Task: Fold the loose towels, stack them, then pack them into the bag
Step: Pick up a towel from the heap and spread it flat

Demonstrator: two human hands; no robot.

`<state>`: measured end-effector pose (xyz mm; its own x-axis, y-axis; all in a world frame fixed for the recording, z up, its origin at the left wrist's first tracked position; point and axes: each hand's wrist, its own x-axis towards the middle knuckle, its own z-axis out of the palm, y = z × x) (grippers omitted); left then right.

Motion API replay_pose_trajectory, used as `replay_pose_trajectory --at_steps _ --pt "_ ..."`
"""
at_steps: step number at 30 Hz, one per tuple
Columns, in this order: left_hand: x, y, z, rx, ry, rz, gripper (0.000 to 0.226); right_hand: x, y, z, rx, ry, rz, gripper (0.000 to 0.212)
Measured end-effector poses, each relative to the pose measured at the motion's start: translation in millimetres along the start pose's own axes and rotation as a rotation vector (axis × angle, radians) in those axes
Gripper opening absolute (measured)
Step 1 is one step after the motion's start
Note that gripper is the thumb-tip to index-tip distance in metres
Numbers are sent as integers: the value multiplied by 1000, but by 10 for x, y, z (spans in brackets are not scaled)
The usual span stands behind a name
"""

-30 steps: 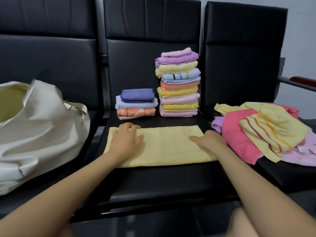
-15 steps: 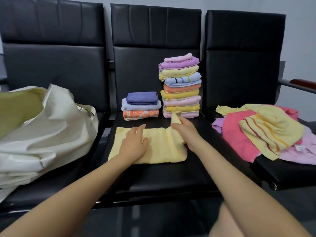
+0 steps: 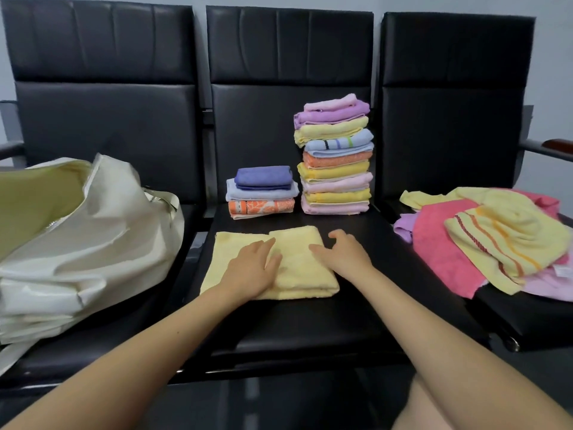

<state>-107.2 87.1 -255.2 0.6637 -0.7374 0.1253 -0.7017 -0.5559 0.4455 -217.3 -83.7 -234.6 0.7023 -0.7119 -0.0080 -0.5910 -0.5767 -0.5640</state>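
Head view: both hands, left [image 3: 252, 268] and right [image 3: 342, 259], lie flat and open on the half-folded yellow towel [image 3: 288, 268] on the middle seat [image 3: 310, 324], where the leaning tall stack [image 3: 336, 156] behind could topple if nudged.

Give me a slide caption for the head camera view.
Both hands flatten a half-folded yellow towel before two folded stacks.

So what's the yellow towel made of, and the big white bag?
The yellow towel looks like soft terry cloth, probably cotton: its surface is fuzzy and matte. The white bag seems a stiff canvas or coated fabric: it holds sharp creases with a slight sheen.
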Motion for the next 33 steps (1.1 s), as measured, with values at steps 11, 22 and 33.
replay_pose_trajectory --at_steps 11,22,33 --pt "75 31 51 257 -90 86 45 -183 -161 31 455 -211 85 18" --pt "4 -225 -395 -1332 -29 -500 57 -354 -827 249 997 -511 -56 28" --pt "83 -616 -464 -537 127 -365 25 -346 -776 608 45 -148 -197 58"
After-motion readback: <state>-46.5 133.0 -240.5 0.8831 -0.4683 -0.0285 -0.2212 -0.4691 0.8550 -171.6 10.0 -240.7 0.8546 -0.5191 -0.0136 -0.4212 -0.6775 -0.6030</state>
